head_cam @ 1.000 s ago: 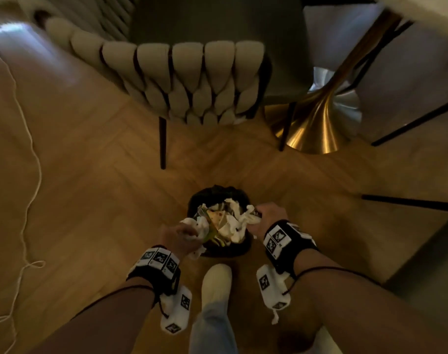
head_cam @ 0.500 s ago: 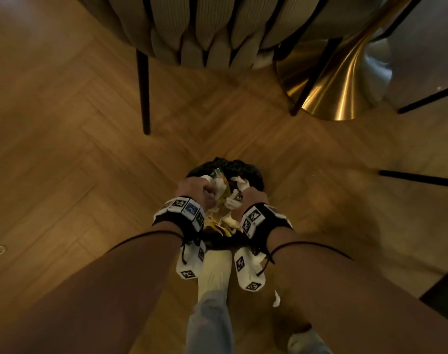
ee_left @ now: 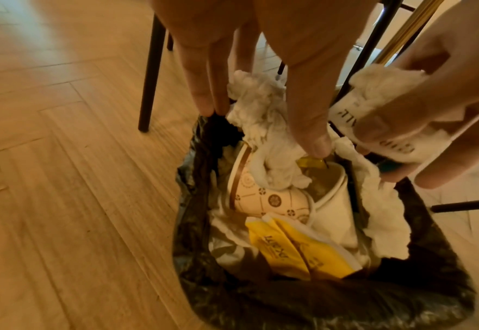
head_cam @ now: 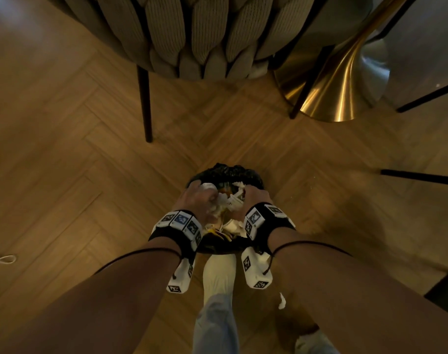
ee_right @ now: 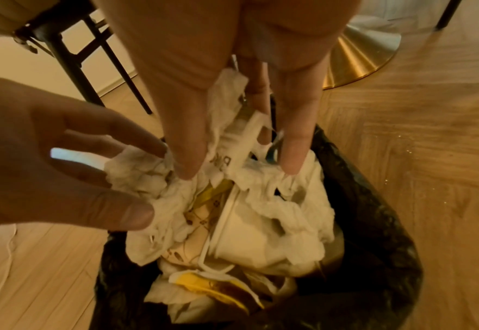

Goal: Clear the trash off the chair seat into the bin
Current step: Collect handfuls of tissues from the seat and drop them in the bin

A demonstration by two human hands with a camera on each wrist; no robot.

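A small bin [head_cam: 225, 172] lined with a black bag [ee_left: 289, 308] stands on the wood floor, heaped with tissues, a patterned paper cup [ee_left: 263, 201] and a yellow wrapper [ee_left: 289, 250]. Both hands are over its mouth. My left hand [head_cam: 194, 198] has its fingers spread and straight, its thumb and fingertips pressing a crumpled tissue [ee_left: 260, 116] down onto the heap. My right hand [head_cam: 253, 198] pinches a white printed paper wrapper [ee_right: 232, 143] with tissue between thumb and fingers at the bin's far rim. Only the chair's back is in view; its seat is hidden.
The padded chair [head_cam: 192, 34] stands just beyond the bin on thin black legs [head_cam: 145, 106]. A brass table base [head_cam: 340, 80] is at the upper right. A white paper scrap [head_cam: 281, 301] lies on the floor by my feet. A white cord [head_cam: 0, 259] runs along the left.
Both hands came down and together onto the bin's heap of trash. The left hand's fingers have straightened over its tissue. The head view dropped closer to the bin.
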